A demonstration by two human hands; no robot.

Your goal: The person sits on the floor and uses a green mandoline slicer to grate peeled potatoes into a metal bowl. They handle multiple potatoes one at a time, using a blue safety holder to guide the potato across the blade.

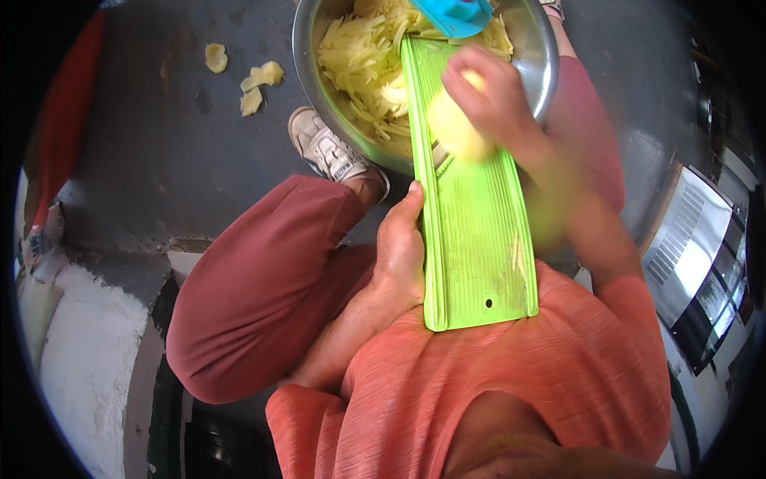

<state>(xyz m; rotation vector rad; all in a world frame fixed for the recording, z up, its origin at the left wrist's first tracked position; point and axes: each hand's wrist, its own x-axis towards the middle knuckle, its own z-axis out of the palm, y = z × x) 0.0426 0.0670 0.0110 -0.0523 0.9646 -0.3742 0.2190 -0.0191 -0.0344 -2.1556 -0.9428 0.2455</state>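
Note:
A green plastic mandoline slicer (479,239) slopes from my chest down into a large metal bowl (541,72). My left hand (402,245) grips the slicer's left edge, the thumb on its rim and the other fingers hidden beneath. A peeled yellow potato (458,129), blurred, lies over the slicer's blade, and my right hand (494,99) is closed on its upper side. Pale yellow potato strips (365,66) fill much of the bowl. A blue plastic object (458,15) is at the bowl's far part. A few thin shreds cling to the slicer's lower right.
The bowl stands on a dark floor (179,138), between my feet. Several thin potato pieces (263,75) lie on the floor at the upper left. My left shoe (329,146) is close beside the bowl. A red object (72,114) stands at the far left, and a shiny metal panel (688,227) at the right.

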